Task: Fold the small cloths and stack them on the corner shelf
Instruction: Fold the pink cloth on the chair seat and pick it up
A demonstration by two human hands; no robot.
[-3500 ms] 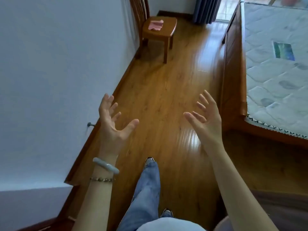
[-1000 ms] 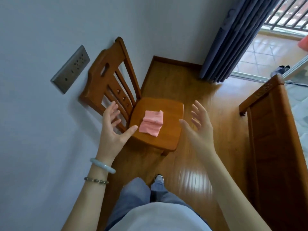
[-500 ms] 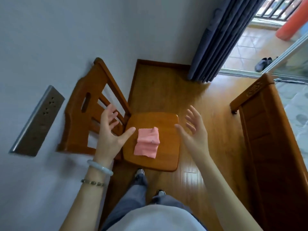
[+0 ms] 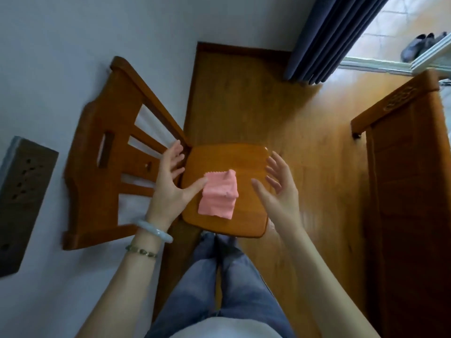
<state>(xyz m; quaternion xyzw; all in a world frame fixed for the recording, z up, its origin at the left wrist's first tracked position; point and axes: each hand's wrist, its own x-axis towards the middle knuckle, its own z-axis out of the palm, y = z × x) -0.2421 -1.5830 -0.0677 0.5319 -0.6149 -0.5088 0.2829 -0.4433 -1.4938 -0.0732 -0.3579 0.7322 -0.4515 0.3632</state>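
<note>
your left hand [image 4: 168, 191] and right hand [image 4: 280, 191] are wide open, holding nothing. the pink cloths [image 4: 218, 195] on the chair seat [image 4: 246, 223] look soft and light; pinch their corners.

Pink cloths [image 4: 217, 198]: small soft pile, loosely folded, count unclear. Layered edges stepped along right side. Far edge zigzag-cut. Far right corner rucked up into small peak. Pile lies on chair seat [image 4: 246, 215], about mid-seat, clear of all seat edges, slightly skewed.
</note>
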